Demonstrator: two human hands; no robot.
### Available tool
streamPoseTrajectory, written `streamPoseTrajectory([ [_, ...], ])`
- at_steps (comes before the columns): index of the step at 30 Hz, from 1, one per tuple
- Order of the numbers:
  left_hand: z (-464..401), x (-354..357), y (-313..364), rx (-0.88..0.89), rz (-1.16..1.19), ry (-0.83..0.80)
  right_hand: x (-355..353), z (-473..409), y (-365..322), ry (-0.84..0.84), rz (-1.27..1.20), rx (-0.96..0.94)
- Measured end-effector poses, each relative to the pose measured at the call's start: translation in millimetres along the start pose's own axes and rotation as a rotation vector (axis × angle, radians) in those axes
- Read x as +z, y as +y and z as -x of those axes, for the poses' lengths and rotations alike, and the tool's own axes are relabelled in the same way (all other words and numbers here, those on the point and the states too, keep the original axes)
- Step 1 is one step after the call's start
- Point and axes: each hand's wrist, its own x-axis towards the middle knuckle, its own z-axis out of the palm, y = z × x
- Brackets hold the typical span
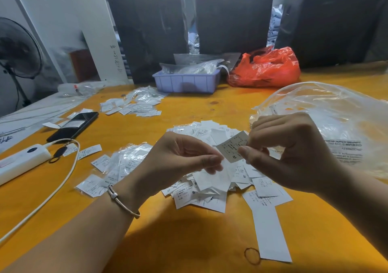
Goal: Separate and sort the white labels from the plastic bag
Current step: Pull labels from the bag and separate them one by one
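The right hand (pixel 294 153) is pinching one white label (pixel 232 146) (marked M) above the loose heap of labels (pixel 210 180), while the left hand (pixel 184 157) is pinching at its other edge. The clear plastic bag (pixel 336 121) is lying emptied to the right; smaller piles (pixel 132 104) are sitting apart, so sorting seems barely underway.

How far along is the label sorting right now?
Done: labels are out of the clear plastic bag, with separate groups at far left and near left. In hand: the right hand pinches one M label, and the left hand holds another. Left: the big central pile.
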Motion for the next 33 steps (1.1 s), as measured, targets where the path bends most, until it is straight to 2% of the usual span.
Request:
streamPoseTrajectory([
  [7,-0.5,1.0,0.8,-0.045,-0.026,-0.046,-2.2,2.5,1.7,-0.055,-0.362,0.266],
  [13,0.0,0.3,3.0,-0.077,0.036,-0.072,-0.4,2.8,4.5,0.036,-0.598,0.421],
  [23,0.8,-3.3,5.9,-0.107,0.164,-0.122,1.0,2.8,4.0,0.038,-0.566,0.405],
  [33,-1.3,0.0,4.7,-0.129,0.134,-0.056,9.8,3.0,6.3,-0.221,-0.473,0.385],
])
